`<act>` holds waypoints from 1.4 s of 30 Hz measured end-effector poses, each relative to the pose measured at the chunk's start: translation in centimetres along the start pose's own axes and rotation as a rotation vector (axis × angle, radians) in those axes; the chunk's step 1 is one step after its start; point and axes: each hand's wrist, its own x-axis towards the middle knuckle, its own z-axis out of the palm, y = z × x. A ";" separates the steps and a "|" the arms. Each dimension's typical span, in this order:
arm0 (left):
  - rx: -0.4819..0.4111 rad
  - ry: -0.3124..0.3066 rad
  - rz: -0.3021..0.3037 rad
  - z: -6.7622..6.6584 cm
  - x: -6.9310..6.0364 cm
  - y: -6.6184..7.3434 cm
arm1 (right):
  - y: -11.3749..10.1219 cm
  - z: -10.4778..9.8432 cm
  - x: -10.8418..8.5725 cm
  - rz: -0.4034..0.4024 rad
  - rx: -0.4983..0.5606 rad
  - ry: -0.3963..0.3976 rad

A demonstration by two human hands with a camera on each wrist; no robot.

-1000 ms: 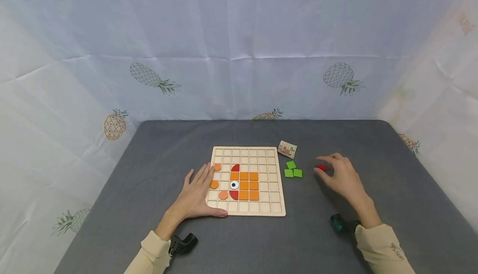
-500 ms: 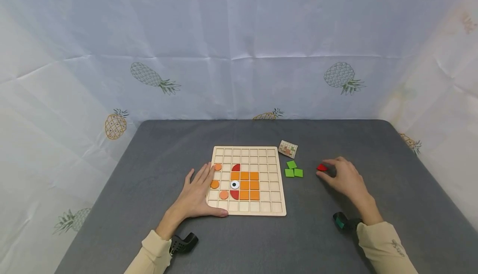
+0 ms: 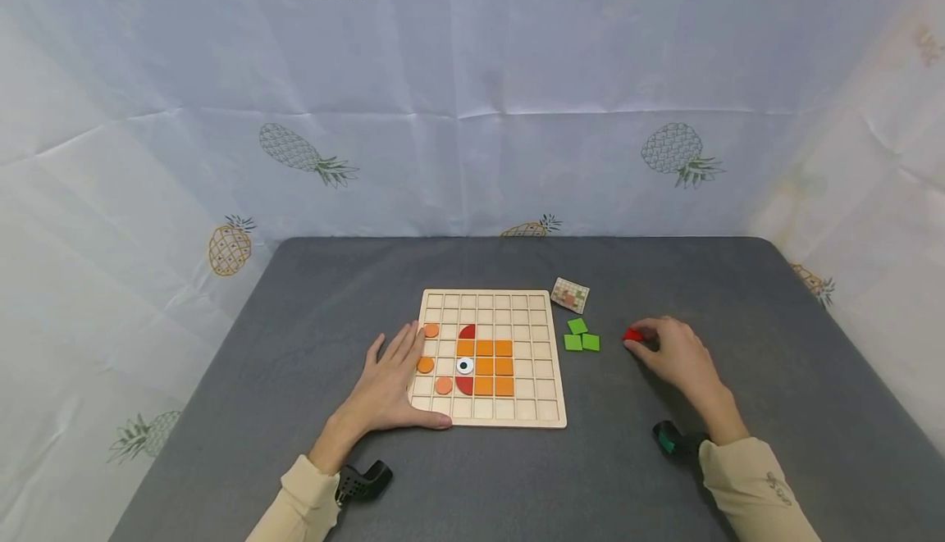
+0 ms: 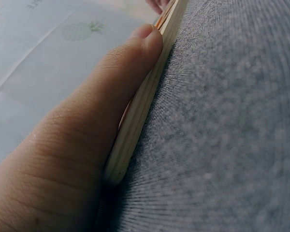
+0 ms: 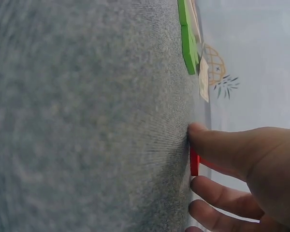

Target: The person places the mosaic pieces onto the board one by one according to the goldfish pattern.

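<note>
A square wooden grid board (image 3: 535,362) lies on the table, holding orange squares (image 3: 483,366), red quarter-round tiles (image 3: 464,384), a white eye disc (image 3: 464,366) and orange discs (image 3: 443,385). My left hand (image 3: 387,386) rests spread against the board's left side, its thumb (image 4: 130,63) along the near edge in the left wrist view. Off to the right, my right hand (image 3: 675,353) pinches a red tile (image 3: 632,334) at the table surface. In the right wrist view that red tile (image 5: 195,162) shows between thumb and fingers; its full outline is hidden.
Several green square tiles (image 3: 577,326) lie between the board and my right hand. Behind them a small printed pattern card (image 3: 570,295) touches or nearly touches the board's right corner. A pineapple-print cloth (image 3: 458,157) hangs beyond the table's far edge.
My right hand's thumb and fingers have come together on the red tile, which has shifted and turned slightly. The left hand and the board stay as they were.
</note>
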 end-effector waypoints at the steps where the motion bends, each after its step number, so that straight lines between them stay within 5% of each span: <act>1: 0.000 0.000 0.001 0.0 0.0 0.0 | 0.0 0.0 0.0 -0.001 0.004 -0.003; 12: 0.004 -0.001 0.001 0.0 0.0 0.1 | 0.4 -0.2 0.3 -0.121 0.000 -0.045; 30: 0.020 0.000 -0.002 0.1 0.1 0.0 | 0.1 0.0 0.6 -0.078 0.005 -0.093; 42: -0.001 0.000 -0.002 0.1 0.0 0.0 | -1.2 0.3 0.0 -0.090 -0.003 -0.048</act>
